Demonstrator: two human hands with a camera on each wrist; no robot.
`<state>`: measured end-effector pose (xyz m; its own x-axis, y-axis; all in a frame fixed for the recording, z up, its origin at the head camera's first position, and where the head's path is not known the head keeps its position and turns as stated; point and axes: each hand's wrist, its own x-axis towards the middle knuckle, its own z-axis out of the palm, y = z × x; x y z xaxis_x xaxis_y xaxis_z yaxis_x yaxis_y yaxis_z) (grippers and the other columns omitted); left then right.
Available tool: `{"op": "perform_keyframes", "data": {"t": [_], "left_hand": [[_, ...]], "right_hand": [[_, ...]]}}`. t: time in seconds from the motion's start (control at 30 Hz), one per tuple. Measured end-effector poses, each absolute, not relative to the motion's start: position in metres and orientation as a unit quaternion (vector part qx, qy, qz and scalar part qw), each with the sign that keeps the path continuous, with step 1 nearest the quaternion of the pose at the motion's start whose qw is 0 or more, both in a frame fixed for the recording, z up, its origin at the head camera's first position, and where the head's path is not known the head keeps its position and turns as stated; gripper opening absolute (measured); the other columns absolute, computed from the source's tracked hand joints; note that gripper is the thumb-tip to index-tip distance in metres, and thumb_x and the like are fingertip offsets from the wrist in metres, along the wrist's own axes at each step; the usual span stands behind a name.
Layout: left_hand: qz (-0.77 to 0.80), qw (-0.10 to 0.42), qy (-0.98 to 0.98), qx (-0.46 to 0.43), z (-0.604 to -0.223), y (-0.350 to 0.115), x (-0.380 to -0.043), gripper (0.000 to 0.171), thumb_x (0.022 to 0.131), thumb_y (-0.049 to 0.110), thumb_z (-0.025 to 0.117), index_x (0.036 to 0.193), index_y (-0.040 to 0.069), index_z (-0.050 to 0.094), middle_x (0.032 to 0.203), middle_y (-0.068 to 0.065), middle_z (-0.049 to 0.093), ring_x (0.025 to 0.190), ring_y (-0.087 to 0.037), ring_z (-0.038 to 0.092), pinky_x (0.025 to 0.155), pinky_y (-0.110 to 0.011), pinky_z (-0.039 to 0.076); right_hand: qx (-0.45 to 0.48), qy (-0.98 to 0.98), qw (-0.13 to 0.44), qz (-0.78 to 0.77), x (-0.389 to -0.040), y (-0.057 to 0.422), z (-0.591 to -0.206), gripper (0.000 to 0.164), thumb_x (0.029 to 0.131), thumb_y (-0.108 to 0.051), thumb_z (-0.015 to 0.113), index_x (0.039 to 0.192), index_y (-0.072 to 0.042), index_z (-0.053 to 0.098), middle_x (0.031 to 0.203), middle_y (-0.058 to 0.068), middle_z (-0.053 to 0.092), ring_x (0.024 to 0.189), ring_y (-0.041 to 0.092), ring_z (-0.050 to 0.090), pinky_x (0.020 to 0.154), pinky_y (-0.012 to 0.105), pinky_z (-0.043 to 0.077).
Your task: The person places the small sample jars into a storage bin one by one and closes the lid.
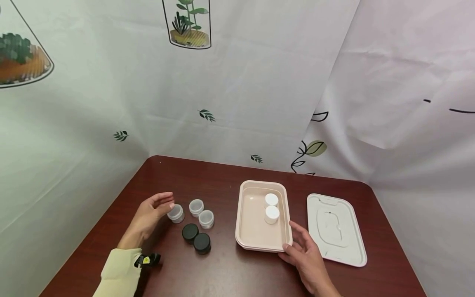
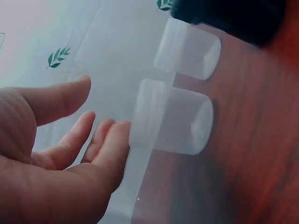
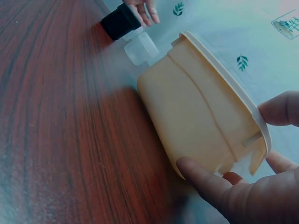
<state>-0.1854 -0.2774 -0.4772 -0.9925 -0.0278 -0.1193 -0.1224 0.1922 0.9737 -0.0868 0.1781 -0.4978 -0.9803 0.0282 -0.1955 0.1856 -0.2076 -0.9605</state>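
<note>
Taking 12 o'clock as away from us across the dark red-brown wooden table (image 1: 237, 276), we have our left hand (image 1: 150, 214) just beside a small, round, translucent plastic jar (image 1: 176, 213), at 9 o'clock from the beige, round-cornered rectangular plastic tub (image 1: 252, 231). Our left thumb and fingers are spread; we cannot tell whether a fingertip touches the jar. Our right hand (image 1: 306, 258) pinches the tub's corner at 5 o'clock.

We judge this to be a reach for the jar with the tub steadied; the next move calls for thumb and fingers closing round the jar's sides, without knocking its two translucent neighbours (image 1: 206, 219) towards 3 o'clock.

The jar stands upright, its axis vertical, its top facing up. The tub's long axis runs from 12 to 6, open side up, with two white cylindrical jars (image 1: 272, 215) inside.
</note>
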Motion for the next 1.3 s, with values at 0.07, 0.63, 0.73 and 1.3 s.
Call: {"op": "perform_keyframes", "data": {"t": [0.07, 0.63, 0.73, 1.3], "left_hand": [[0.639, 0.028, 0.767, -0.059, -0.479, -0.278, -0.184, 0.059, 0.103, 0.012, 0.07, 0.153, -0.006, 0.044, 0.151, -0.028, 0.052, 0.112, 0.002, 0.068, 0.091, -0.011, 0.053], [0.626, 0.069, 0.772, -0.089, -0.507, -0.281, -0.175, 0.065, 0.096, 0.009, 0.078, 0.154, -0.001, 0.05, 0.149, -0.022, 0.058, 0.106, 0.009, 0.064, 0.087, -0.014, 0.052], [0.626, 0.074, 0.771, -0.085, -0.509, -0.281, -0.175, 0.067, 0.095, 0.007, 0.079, 0.154, -0.002, 0.049, 0.144, -0.019, 0.062, 0.105, 0.006, 0.066, 0.087, -0.016, 0.054], [0.645, 0.072, 0.758, -0.067, -0.505, -0.283, -0.175, 0.064, 0.099, 0.01, 0.075, 0.154, -0.005, 0.046, 0.134, -0.015, 0.065, 0.101, -0.001, 0.069, 0.089, -0.021, 0.058]], "right_hand": [[0.085, 0.627, 0.051, -0.773, -0.087, 0.178, -0.498, 0.072, 0.094, 0.006, 0.067, 0.158, -0.014, 0.04, 0.156, 0.027, 0.043, 0.119, 0.027, 0.07, 0.087, 0.048, 0.063], [0.083, 0.633, 0.052, -0.768, -0.086, 0.179, -0.498, 0.073, 0.094, 0.006, 0.066, 0.159, -0.014, 0.04, 0.155, 0.027, 0.043, 0.12, 0.028, 0.069, 0.086, 0.049, 0.063], [0.083, 0.633, 0.053, -0.768, -0.086, 0.179, -0.498, 0.073, 0.095, 0.006, 0.066, 0.159, -0.015, 0.04, 0.155, 0.027, 0.043, 0.12, 0.028, 0.069, 0.086, 0.048, 0.063], [0.082, 0.628, 0.053, -0.772, -0.086, 0.179, -0.497, 0.071, 0.095, 0.006, 0.066, 0.158, -0.015, 0.041, 0.154, 0.027, 0.043, 0.12, 0.027, 0.069, 0.087, 0.048, 0.063]]}}
